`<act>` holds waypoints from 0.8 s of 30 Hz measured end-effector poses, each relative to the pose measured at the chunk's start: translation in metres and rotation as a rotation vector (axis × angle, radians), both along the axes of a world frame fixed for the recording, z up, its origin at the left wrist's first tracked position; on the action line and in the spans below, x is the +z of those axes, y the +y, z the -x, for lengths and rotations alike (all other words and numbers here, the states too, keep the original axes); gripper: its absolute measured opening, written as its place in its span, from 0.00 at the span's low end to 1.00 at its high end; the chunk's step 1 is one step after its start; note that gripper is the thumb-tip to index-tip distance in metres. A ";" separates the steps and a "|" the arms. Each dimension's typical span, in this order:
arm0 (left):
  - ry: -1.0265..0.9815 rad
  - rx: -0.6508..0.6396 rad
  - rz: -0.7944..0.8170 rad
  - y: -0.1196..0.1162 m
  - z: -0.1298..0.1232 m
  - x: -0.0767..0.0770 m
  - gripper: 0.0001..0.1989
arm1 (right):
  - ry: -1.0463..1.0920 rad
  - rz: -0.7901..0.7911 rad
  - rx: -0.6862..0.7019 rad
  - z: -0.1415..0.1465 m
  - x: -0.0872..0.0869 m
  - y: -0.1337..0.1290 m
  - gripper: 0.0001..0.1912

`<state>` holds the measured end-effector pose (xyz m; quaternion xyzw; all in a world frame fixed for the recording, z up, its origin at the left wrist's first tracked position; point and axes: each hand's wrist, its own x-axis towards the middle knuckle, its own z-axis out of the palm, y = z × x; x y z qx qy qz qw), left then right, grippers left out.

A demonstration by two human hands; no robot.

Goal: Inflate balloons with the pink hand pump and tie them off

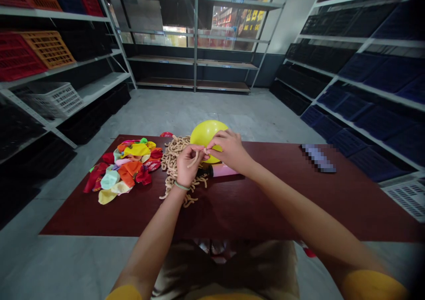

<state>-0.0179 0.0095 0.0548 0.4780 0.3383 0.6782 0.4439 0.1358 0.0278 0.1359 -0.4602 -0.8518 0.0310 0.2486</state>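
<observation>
yellow balloon (208, 134): round, shiny, puffed up, its long way tipped with the low end toward the hands | where: middle of the frame, on the red table (232, 216) | left hand (189, 165): fingers pinched a bumpy tan rope (175, 156) | right hand (230, 149): fingers closed on the balloon's low end | beside: flat balloons (129, 169), left; pink tube (225, 171), under the hands
</observation>
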 end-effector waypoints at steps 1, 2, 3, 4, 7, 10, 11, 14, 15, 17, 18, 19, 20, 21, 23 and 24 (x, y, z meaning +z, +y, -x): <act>0.004 0.002 0.003 0.000 0.001 0.000 0.14 | -0.005 -0.001 0.002 0.000 0.000 0.000 0.10; 0.008 0.005 0.007 0.001 0.002 0.000 0.13 | -0.013 -0.012 0.005 0.000 -0.001 0.000 0.10; 0.013 0.009 0.010 0.001 0.003 0.000 0.13 | -0.027 -0.031 0.007 0.000 -0.003 0.000 0.10; 0.017 0.011 0.014 0.002 0.005 -0.001 0.13 | -0.044 -0.056 0.007 0.000 -0.005 -0.001 0.10; 0.028 0.031 0.019 0.003 0.007 -0.001 0.13 | -0.096 -0.138 -0.015 0.000 -0.012 -0.004 0.11; 0.034 0.078 0.017 0.005 0.009 -0.003 0.12 | -0.128 -0.203 -0.034 0.000 -0.018 -0.008 0.11; 0.034 0.094 0.019 0.006 0.009 -0.003 0.12 | -0.136 -0.219 -0.035 -0.001 -0.019 -0.009 0.11; 0.035 0.135 0.028 0.007 0.011 -0.002 0.12 | -0.159 -0.249 -0.042 -0.003 -0.020 -0.011 0.11; 0.038 0.147 0.026 0.007 0.011 -0.002 0.12 | -0.167 -0.256 -0.050 -0.004 -0.021 -0.012 0.11; 0.049 0.169 0.007 0.007 0.011 -0.001 0.11 | -0.177 -0.265 -0.065 -0.006 -0.022 -0.012 0.10; 0.054 0.177 -0.006 0.007 0.011 -0.001 0.11 | -0.180 -0.269 -0.070 -0.007 -0.022 -0.012 0.10; 0.058 0.183 -0.018 0.007 0.011 -0.001 0.10 | -0.182 -0.274 -0.072 -0.009 -0.023 -0.013 0.10; 0.060 0.189 -0.028 0.007 0.011 -0.002 0.09 | -0.183 -0.280 -0.074 -0.010 -0.024 -0.013 0.10; 0.062 0.194 -0.035 0.007 0.010 -0.002 0.09 | -0.186 -0.287 -0.076 -0.012 -0.026 -0.013 0.10; 0.075 0.206 -0.036 0.007 0.009 -0.003 0.09 | -0.193 -0.302 -0.083 -0.015 -0.028 -0.014 0.11; 0.083 0.213 -0.034 0.007 0.009 -0.004 0.09 | -0.198 -0.308 -0.089 -0.016 -0.030 -0.014 0.11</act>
